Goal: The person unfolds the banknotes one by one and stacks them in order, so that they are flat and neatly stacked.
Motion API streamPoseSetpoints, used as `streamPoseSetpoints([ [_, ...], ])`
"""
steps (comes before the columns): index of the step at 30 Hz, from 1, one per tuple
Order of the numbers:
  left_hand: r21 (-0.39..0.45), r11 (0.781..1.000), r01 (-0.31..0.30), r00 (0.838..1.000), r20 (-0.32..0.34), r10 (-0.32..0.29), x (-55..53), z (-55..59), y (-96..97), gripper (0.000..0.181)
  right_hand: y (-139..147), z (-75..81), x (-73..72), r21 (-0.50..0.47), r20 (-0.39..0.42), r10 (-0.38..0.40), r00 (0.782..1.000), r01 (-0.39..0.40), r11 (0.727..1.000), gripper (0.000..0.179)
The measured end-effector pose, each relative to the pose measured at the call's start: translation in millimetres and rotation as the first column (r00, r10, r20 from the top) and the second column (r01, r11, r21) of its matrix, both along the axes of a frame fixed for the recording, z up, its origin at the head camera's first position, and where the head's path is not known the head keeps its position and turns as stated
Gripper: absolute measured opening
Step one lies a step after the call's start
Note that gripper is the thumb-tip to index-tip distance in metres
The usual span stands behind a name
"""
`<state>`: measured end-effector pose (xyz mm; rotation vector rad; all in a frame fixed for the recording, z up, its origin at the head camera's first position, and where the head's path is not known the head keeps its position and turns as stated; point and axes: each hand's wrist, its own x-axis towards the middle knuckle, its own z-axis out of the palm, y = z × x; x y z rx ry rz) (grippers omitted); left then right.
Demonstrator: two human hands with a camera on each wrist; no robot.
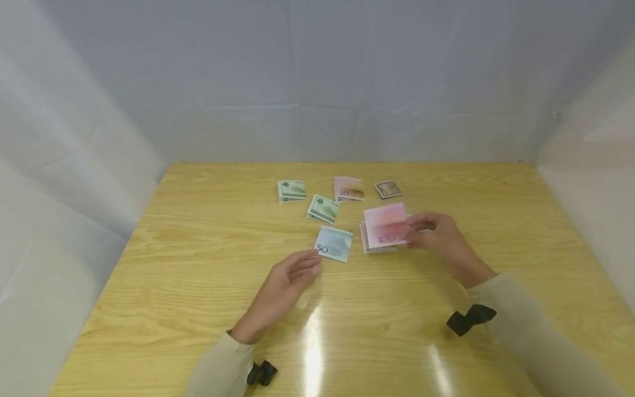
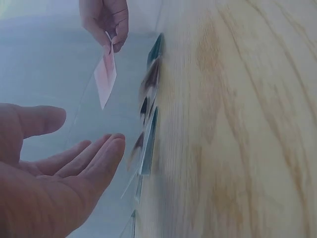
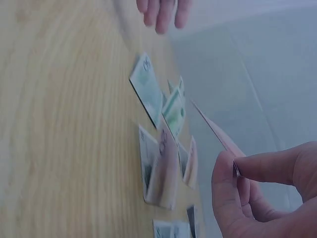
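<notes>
— What is everything lying on?
— A pale wooden table (image 1: 198, 286), glossy and catching glare near the front, boxed in by white sheeting (image 1: 74, 138) at the back and both sides.

— And the hands?
— The right hand (image 1: 439, 234) is pinching a pink 100 note (image 1: 384, 223), lifting it over a pink stack (image 1: 379, 245) right of centre. The left hand (image 1: 288, 278) is hovering with fingers relaxed and straight, gripping nothing, just beside the 50 note (image 1: 334, 243). Other folded notes (image 1: 322, 208) are lying farther back.
</notes>
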<state>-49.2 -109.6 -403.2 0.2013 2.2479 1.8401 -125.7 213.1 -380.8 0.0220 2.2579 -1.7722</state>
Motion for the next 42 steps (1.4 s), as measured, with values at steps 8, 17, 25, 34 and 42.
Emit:
streamPoseSetpoints([
  [8,0.004,1.0,0.007,1.0,-0.004,-0.007,-8.8,-4.5,9.5,0.043,-25,-8.0,15.4,-0.08,0.051,0.053,0.997,-0.049,0.996,0.028],
  [17,0.045,0.998,-0.054,0.991,0.125,0.048,-11.4,-13.6,19.4,0.043,-45,-13.7,29.4,-0.134,0.089,0.108,0.99,-0.095,0.986,0.027],
  [25,0.237,0.969,-0.075,0.975,0.222,0.022,-13.6,-16.1,25.1,0.036,-58,-14.0,37.6,-0.182,0.133,0.109,0.985,-0.084,0.98,0.024],
  [34,0.268,0.949,-0.167,0.962,0.256,0.097,-12.7,-11.9,26.0,0.035,-66,-13.6,43.0,-0.179,0.145,0.096,0.985,-0.07,0.981,0.024],
  [42,0.273,0.947,-0.172,0.959,0.266,0.097,-11.5,-6.6,27.5,0.034,-69,-16.6,44.3,-0.081,0.082,0.079,0.993,-0.073,0.994,0.024],
])
